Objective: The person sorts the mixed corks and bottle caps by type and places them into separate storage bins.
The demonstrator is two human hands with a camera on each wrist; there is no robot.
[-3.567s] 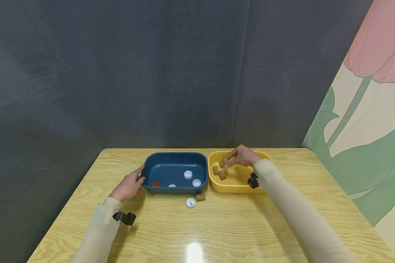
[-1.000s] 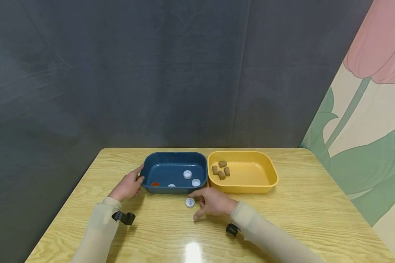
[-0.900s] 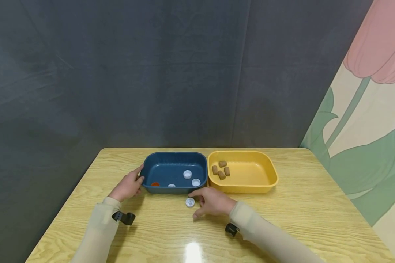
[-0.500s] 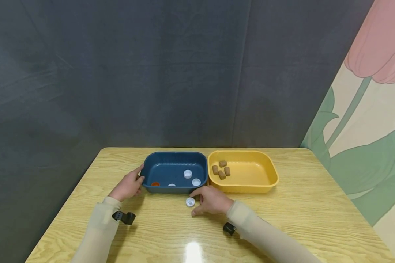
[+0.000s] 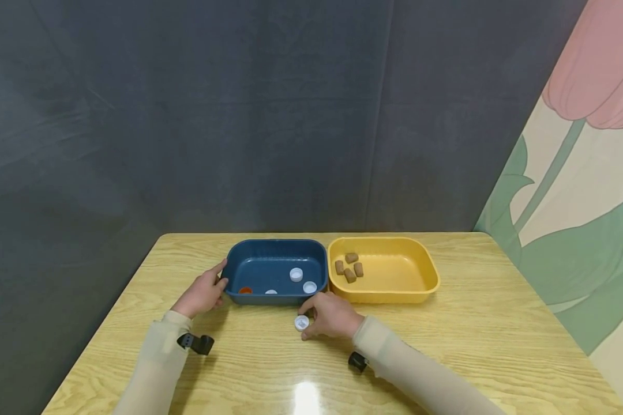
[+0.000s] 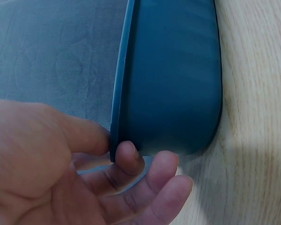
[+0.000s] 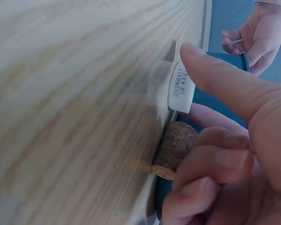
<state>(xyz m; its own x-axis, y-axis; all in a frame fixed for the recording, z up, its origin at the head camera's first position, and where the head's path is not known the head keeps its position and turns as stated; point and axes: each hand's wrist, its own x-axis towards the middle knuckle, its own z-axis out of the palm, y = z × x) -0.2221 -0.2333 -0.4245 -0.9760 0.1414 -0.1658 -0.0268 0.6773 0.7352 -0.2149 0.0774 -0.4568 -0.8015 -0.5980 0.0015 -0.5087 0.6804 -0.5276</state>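
Note:
My right hand (image 5: 333, 316) pinches a white bottle cap (image 7: 181, 89) between thumb and index finger, in front of the blue bin. Print shows on the cap's side in the right wrist view; whether it still touches the table I cannot tell. Beside it, under my other curled fingers, a cork (image 7: 174, 149) lies on the table, mostly hidden in the head view. With thumb and fingers, my left hand (image 5: 201, 294) grips the left rim of the blue bin (image 6: 173, 70). Three white caps, one of them a white cap (image 5: 296, 275), and an orange cap (image 5: 245, 291) lie in this bin.
A yellow bin (image 5: 389, 297) stands against the blue bin's right side, with several corks (image 5: 350, 275) at its left end. Both rest near the back of the wooden table (image 5: 249, 369). A dark curtain (image 5: 270, 115) hangs behind it.
My right hand has put a cork in the yellow bin, come back to the table front, and closed on the white cap, shifting it slightly. My left hand has stayed on the blue bin.

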